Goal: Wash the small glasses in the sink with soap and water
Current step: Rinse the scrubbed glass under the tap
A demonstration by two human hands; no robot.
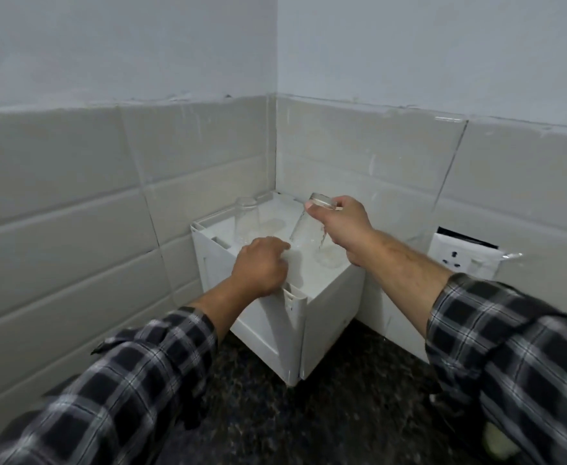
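Note:
My right hand [341, 229] grips a small clear glass [309, 226] by its base, upside down and tilted, just above the top of a white box [325, 307] in the corner. Another clear glass [246, 226] stands upside down on the back left of the box top. A third glass [329, 258] seems to stand under my right hand, partly hidden. My left hand [262, 265] rests on the front left of the box top with curled fingers and holds nothing that I can see. No sink shows in this view.
The white box sits on a dark speckled counter [342, 414] against grey tiled walls [57, 196]. A white wall socket [463, 256] is mounted low on the right wall, close behind my right forearm.

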